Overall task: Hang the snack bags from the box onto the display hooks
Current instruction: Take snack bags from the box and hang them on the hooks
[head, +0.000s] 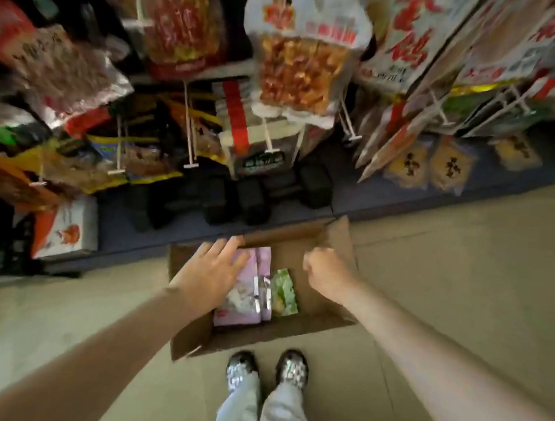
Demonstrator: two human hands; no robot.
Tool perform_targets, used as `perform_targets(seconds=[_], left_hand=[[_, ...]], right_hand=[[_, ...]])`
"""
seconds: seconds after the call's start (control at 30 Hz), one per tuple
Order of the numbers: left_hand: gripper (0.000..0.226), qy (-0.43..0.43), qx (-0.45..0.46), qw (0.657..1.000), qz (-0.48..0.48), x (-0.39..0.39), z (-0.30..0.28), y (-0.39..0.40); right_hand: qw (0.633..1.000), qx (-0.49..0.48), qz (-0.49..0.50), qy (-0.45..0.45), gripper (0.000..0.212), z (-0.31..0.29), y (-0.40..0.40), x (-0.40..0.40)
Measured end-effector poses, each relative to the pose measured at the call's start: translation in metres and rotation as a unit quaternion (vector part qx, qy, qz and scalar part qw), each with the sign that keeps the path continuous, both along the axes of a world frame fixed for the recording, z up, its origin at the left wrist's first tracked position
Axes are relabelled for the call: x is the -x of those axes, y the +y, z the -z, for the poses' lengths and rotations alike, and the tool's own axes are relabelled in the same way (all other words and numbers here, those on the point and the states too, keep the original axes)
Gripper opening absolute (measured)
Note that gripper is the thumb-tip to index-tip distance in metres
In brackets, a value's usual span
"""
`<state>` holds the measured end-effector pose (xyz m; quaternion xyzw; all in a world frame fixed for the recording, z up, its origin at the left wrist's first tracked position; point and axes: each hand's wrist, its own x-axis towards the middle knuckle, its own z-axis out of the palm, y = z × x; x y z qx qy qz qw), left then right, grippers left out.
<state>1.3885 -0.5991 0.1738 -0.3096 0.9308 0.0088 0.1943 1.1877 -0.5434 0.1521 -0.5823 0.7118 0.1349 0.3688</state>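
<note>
An open cardboard box (329,243) stands on the floor in front of my feet. Inside lie pale purple snack bags (250,294) and a green snack bag (284,291). My left hand (214,268) hovers over the purple bags with fingers spread and straight, holding nothing. My right hand (323,271) is above the box's right side, fingers curled into a fist with nothing seen in it. White display hooks (189,132) jut out from the rack above, some bare, others carrying bags such as a clear bag of orange-red snacks (299,70).
Packed snack bags hang across the rack to the left (59,70) and right (413,39). Black packs (248,192) sit on the low blue shelf (120,229) behind the box. A white carton (68,228) stands at the left. Tiled floor (463,256) lies to the right.
</note>
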Motion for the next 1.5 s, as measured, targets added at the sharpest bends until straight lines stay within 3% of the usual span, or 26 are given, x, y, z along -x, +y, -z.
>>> perform_targets(seconds=[0.17,0.33,0.43,0.53,0.63,0.67,0.8,0.9,0.97,1.03,1.17,1.23,1.33,1.4,1.5], left_hand=[[0.051,-0.036,-0.055,0.99,-0.122,-0.013,0.14,0.008],[0.043,-0.042,-0.147,0.973,-0.171,-0.037,0.255,-0.001],[0.037,-0.028,-0.17,0.964,-0.2,-0.045,0.32,-0.028],[0.04,0.008,-0.166,0.955,-0.244,-0.044,0.36,-0.044],[0.036,0.126,-0.197,0.929,-0.288,-0.044,0.359,-0.038],[0.036,0.141,-0.197,0.927,-0.286,-0.046,0.352,-0.034],[0.055,0.089,-0.212,0.935,-0.27,-0.036,0.284,-0.027],[0.07,0.089,-0.264,0.912,-0.302,-0.009,0.21,-0.036],[0.074,0.122,-0.315,0.887,-0.315,0.009,0.153,-0.054],[0.066,0.144,-0.366,0.858,-0.331,0.023,0.088,-0.076],[0.017,0.175,-0.468,0.781,-0.375,0.038,-0.073,-0.123],[0.007,0.195,-0.487,0.77,-0.363,0.04,-0.166,-0.138],[0.017,0.222,-0.467,0.804,-0.292,0.05,-0.291,-0.152],[0.018,0.241,-0.404,0.852,-0.228,0.071,-0.37,-0.154],[0.015,0.3,-0.321,0.882,-0.172,0.112,-0.472,-0.142]], right_hand=[[0.998,-0.023,0.031,-0.043,0.032,0.151,-0.008,-0.044],[0.975,-0.086,0.181,-0.099,0.031,0.287,-0.034,-0.078],[0.928,-0.096,0.325,-0.157,0.04,0.363,-0.063,-0.098],[0.854,-0.077,0.461,-0.23,0.047,0.424,-0.083,-0.11],[0.816,-0.06,0.518,-0.25,0.011,0.437,-0.075,-0.118],[0.811,-0.06,0.522,-0.256,0.008,0.421,-0.068,-0.12],[0.822,-0.095,0.494,-0.266,0.027,0.33,-0.052,-0.118],[0.909,-0.065,0.352,-0.212,0.024,0.232,-0.068,-0.101],[0.946,-0.069,0.255,-0.187,0.009,0.154,-0.085,-0.08],[0.958,-0.086,0.192,-0.193,0.015,0.074,-0.105,-0.055],[0.958,-0.076,0.173,-0.215,0.027,-0.122,-0.139,0.007],[0.956,-0.06,0.168,-0.234,0.022,-0.227,-0.142,0.03],[0.954,-0.012,0.165,-0.25,0.025,-0.369,-0.134,0.059],[0.965,0.05,0.153,-0.209,0.029,-0.448,-0.119,0.079],[0.972,0.142,0.137,-0.128,0.022,-0.54,-0.095,0.113]])
